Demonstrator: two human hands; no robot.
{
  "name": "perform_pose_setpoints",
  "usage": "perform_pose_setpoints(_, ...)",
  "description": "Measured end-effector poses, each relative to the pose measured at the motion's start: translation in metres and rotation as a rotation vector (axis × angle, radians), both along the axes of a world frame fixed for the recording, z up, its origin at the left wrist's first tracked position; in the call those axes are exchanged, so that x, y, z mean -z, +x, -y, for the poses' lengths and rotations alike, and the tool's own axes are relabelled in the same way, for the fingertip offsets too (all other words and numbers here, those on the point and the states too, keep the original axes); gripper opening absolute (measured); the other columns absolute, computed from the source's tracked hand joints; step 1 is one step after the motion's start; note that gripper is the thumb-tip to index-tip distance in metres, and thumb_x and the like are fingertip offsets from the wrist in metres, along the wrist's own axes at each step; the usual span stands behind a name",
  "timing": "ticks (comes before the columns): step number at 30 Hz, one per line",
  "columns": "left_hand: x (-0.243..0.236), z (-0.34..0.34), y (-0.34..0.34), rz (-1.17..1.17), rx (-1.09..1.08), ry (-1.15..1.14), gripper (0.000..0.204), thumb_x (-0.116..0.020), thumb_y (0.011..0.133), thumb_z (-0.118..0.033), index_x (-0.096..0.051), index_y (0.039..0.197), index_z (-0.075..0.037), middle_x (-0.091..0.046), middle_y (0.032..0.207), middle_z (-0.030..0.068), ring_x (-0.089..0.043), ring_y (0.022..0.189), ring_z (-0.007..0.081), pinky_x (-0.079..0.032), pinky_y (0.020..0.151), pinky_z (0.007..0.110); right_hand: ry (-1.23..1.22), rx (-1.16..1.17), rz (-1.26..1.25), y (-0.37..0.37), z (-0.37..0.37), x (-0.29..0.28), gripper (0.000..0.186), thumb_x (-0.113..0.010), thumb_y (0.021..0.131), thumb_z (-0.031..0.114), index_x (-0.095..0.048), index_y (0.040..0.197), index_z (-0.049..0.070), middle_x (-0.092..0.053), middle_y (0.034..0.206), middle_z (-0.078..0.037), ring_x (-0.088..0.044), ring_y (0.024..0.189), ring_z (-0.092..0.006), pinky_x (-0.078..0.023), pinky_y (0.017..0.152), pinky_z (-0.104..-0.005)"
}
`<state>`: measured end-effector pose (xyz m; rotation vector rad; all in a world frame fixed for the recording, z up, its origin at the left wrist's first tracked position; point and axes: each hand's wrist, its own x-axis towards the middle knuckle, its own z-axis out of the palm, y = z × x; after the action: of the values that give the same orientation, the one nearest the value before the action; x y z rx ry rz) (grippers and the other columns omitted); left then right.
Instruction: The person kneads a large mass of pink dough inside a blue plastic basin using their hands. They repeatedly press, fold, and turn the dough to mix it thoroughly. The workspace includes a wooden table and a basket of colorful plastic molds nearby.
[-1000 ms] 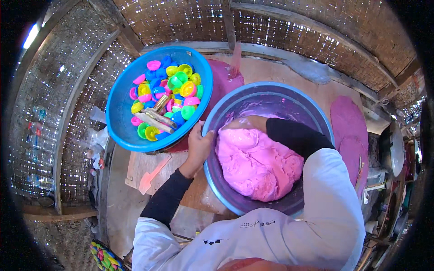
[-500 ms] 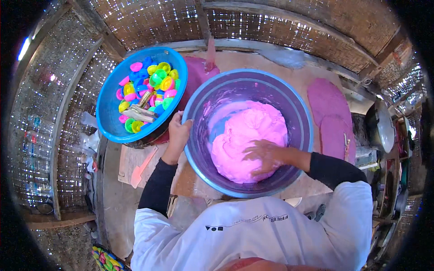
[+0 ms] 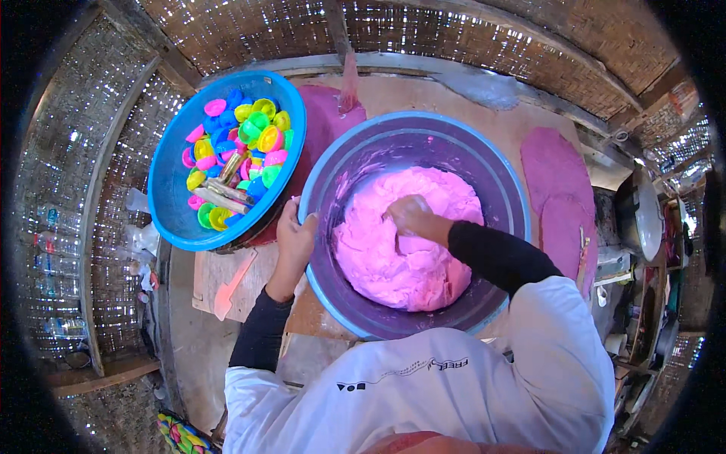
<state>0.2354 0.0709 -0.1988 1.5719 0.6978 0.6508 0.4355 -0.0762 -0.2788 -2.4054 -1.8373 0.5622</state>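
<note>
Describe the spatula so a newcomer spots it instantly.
Find the bright blue basin of colourful cups. Below it in view, left of the left hand, a pale wooden board holds the spatula: flat, long-handled, salmon-coloured, unlike the round cups.

The right hand [image 3: 412,217] is blurred, and its fingertips are lost against the pink dough [image 3: 412,276], which also covers the floor of the purple tub [image 3: 497,181]. The shirt [image 3: 435,386] hides part of the tub's near rim and runs off the lower edge, as does a multicoloured bundle [image 3: 180,434]. Sticks [image 3: 225,194] cover some of the small cups [image 3: 259,121]. Bottles [image 3: 64,328] at far left look too dim to tell apart.
</note>
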Motion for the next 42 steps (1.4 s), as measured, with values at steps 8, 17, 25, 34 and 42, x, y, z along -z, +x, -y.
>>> perform_pose_setpoints(8,0.022,-0.011,-0.006,0.007,-0.034,0.016,0.031,-0.052,0.077,-0.001,-0.051,0.107,0.006,-0.059,0.095,0.0101,-0.056,0.086,0.0158,-0.042,0.079,0.027,0.058,0.089,0.043,0.017,-0.059,0.029,0.022,-0.051,0.073,0.017,-0.067,0.075,0.001,-0.065,0.078,-0.02,-0.065,0.074,-0.034,-0.051,0.067,-0.0453)
perform_pose_setpoints(17,0.018,-0.011,-0.008,0.034,-0.061,0.047,0.029,-0.051,0.076,-0.001,-0.051,0.105,0.005,-0.058,0.096,0.011,-0.056,0.087,0.0157,-0.042,0.081,0.027,0.079,-0.82,0.063,0.034,0.042,-0.039,0.036,-0.042,0.09,0.014,-0.049,0.124,0.019,-0.046,0.061,-0.014,-0.051,0.052,-0.0245,-0.042,0.049,-0.0385)
perform_pose_setpoints(25,0.007,0.005,-0.008,0.023,-0.046,-0.036,0.028,-0.05,0.077,-0.001,-0.05,0.104,0.004,-0.057,0.096,0.0101,-0.054,0.087,0.0149,-0.041,0.082,0.028,0.08,-0.155,-0.009,0.016,0.033,0.039,0.02,-0.053,0.079,0.025,-0.063,0.091,0.011,-0.055,0.065,-0.017,-0.058,0.059,-0.0291,-0.046,0.056,-0.0402)
perform_pose_setpoints(34,-0.009,0.12,-0.052,0.097,-0.241,0.028,0.029,-0.051,0.083,-0.006,-0.044,0.11,0.003,-0.053,0.1,0.0083,-0.049,0.095,0.015,-0.038,0.087,0.029,0.18,-0.108,0.002,0.012,-0.052,0.051,0.018,-0.058,0.071,0.022,-0.063,0.07,0.005,-0.061,0.07,-0.015,-0.06,0.067,-0.0316,-0.047,0.061,-0.042)
perform_pose_setpoints(42,-0.025,0.042,-0.059,0.039,-0.002,-0.149,0.036,-0.055,0.088,-0.026,-0.044,0.109,0.001,-0.047,0.093,0.0054,-0.047,0.091,0.0139,-0.038,0.083,0.028,0.216,-0.128,-0.866,0.063,0.03,-0.052,0.015,-0.053,0.086,0.017,-0.053,0.08,0.004,-0.051,0.073,-0.005,-0.046,0.067,-0.014,-0.041,0.062,-0.0297)
